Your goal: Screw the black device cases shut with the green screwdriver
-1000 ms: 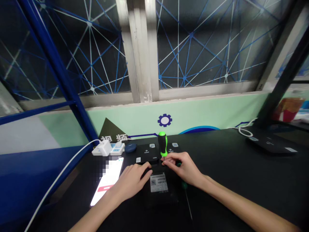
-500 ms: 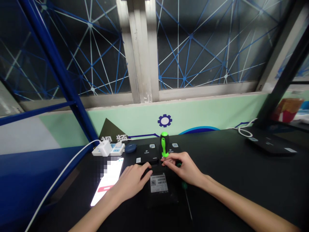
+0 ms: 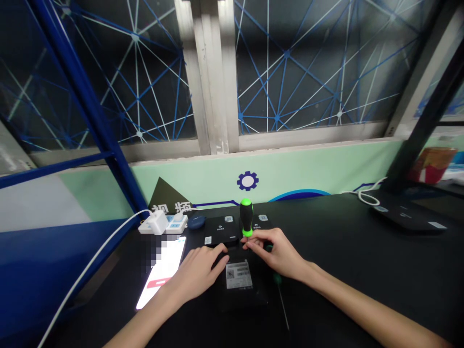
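A flat black box [image 3: 243,295] with a white label lies on the black table in front of me. My left hand [image 3: 197,273] rests flat on its left part, fingers stretched out. A screwdriver [image 3: 246,217] with a black and green handle stands upright at the box's far edge. My right hand [image 3: 275,253] pinches it low on the handle with its fingertips.
A lit phone [image 3: 162,270] lies left of the box. Behind it are a white power strip [image 3: 163,224] with a cable, a dark blue case [image 3: 196,222] and another black box [image 3: 232,227]. A second screwdriver [image 3: 281,295] lies under my right wrist. A black device [image 3: 406,212] sits far right.
The screwdriver's handle has turned between my right fingertips, its green and black sides changing place. Both hands stay where they were.
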The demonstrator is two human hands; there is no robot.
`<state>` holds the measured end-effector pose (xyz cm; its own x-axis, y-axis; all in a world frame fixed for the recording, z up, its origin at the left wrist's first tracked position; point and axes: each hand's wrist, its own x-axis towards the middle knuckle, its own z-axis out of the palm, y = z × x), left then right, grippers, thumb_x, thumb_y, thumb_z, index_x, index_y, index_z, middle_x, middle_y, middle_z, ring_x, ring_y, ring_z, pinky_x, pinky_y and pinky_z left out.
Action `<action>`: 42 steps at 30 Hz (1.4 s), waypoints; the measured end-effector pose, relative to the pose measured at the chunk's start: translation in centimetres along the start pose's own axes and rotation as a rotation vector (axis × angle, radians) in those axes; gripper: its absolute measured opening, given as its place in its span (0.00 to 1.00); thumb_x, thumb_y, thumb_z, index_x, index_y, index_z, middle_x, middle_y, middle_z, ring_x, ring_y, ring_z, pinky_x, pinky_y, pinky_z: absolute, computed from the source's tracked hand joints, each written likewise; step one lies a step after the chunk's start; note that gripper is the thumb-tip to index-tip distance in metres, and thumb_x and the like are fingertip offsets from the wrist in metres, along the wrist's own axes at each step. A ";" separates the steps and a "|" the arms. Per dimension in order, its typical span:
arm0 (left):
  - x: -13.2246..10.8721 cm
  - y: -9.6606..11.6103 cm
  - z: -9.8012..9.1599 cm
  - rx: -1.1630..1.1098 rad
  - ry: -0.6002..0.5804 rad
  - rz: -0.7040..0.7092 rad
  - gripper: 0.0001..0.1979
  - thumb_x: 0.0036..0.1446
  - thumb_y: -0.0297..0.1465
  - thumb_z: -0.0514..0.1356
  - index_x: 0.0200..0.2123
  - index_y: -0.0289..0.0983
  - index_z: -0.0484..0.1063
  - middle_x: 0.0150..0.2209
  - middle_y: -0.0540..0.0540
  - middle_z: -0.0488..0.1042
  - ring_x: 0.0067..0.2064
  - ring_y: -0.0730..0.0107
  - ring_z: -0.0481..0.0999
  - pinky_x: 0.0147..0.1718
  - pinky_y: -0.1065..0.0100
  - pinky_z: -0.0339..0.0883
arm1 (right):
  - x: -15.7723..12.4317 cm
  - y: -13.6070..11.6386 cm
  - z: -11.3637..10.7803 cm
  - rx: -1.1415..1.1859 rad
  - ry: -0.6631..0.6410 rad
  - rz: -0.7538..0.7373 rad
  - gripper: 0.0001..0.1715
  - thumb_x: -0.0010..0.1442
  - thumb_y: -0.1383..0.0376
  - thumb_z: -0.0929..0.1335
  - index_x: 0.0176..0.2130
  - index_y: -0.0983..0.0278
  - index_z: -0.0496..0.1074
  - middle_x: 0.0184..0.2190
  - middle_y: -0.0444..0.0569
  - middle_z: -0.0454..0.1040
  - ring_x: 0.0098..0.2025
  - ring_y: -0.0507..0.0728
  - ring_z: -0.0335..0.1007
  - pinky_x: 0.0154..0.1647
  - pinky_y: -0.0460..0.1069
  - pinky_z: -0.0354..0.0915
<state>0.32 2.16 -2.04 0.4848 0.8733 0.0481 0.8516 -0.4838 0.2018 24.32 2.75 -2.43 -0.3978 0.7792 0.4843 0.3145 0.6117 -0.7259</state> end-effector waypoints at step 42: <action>0.0 -0.1 -0.4 0.033 0.025 -0.011 0.16 0.68 0.45 0.49 0.44 0.45 0.70 0.30 0.49 0.75 0.33 0.58 0.76 0.30 0.66 0.58 | -0.1 -0.5 -0.1 0.036 0.198 -0.004 0.12 0.65 0.58 0.67 0.37 0.64 0.74 0.29 0.49 0.78 0.30 0.55 0.74 0.34 0.48 0.70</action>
<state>0.13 2.19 -1.65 0.4706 0.8795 0.0708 0.8631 -0.4755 0.1703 24.33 2.37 -2.06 -0.2210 0.7905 0.5712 0.2805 0.6124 -0.7391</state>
